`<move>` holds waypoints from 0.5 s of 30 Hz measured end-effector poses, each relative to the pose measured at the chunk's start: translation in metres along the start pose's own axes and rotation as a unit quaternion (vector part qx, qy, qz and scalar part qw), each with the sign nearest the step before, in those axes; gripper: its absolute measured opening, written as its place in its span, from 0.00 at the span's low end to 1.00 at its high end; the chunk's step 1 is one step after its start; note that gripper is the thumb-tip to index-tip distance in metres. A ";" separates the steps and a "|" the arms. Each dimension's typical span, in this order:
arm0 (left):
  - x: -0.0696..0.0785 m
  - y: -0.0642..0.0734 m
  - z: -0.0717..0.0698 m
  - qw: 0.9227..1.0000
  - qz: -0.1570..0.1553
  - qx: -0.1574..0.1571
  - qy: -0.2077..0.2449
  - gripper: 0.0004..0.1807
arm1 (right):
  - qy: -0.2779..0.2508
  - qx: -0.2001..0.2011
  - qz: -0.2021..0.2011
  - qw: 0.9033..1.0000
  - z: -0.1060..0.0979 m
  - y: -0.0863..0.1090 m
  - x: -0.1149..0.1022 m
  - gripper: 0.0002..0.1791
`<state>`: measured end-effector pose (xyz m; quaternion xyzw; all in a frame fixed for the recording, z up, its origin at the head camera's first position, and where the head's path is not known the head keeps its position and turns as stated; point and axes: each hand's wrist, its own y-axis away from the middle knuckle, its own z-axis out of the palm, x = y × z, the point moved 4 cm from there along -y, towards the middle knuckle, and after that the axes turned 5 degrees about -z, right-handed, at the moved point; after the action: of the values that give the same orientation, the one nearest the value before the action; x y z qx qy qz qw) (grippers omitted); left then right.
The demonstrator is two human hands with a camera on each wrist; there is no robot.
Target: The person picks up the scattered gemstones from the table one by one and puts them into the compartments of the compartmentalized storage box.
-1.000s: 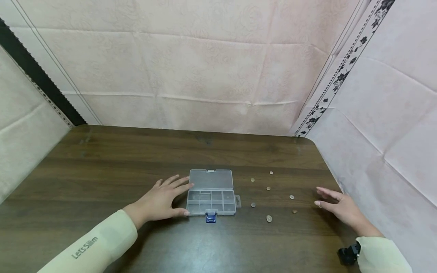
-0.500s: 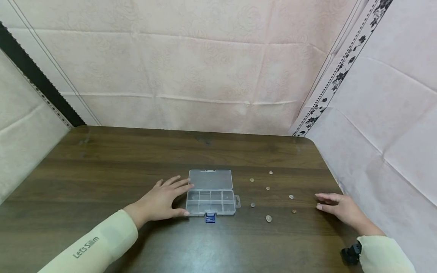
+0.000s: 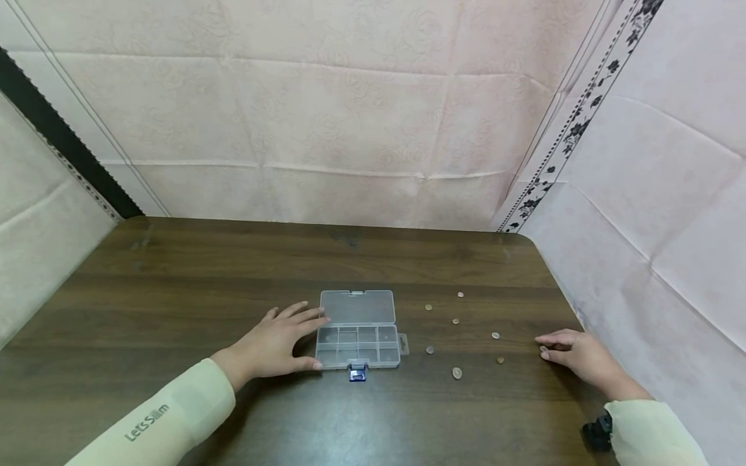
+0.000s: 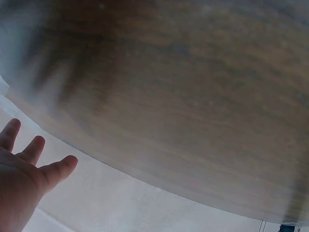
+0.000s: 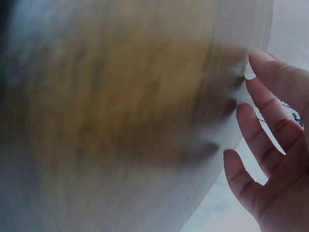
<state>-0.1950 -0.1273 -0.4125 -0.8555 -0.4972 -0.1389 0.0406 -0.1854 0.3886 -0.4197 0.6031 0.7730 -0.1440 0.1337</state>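
Head view: open clear box (image 3: 357, 316) on brown table (image 3: 350, 421). Touching box's left edge with spread left hand (image 3: 272, 345). Pinching small pale bit (image 5: 249, 73) with right hand (image 3: 587, 358), well right of box. Closer on box's right: seven tiny pieces (image 3: 457, 373).

The person's bare right grip (image 3: 577, 355) has narrowed. Its fingers have closed down nearer the thumb.
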 end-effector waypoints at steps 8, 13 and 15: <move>-0.001 0.000 0.000 1.000 0.006 0.002 -0.007 0.42 | 0.028 0.019 -0.035 0.999 0.001 0.000 -0.004 0.10; 0.000 0.000 0.000 1.000 0.011 0.005 -0.009 0.42 | 0.042 0.042 -0.065 0.996 0.001 0.001 -0.008 0.09; 0.000 0.000 0.000 1.000 0.012 0.005 -0.011 0.42 | 0.049 0.061 -0.088 0.993 0.002 0.001 -0.009 0.09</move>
<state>-0.1949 -0.1274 -0.4130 -0.8626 -0.4881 -0.1263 0.0412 -0.1817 0.3799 -0.4177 0.5461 0.8185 -0.1728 0.0455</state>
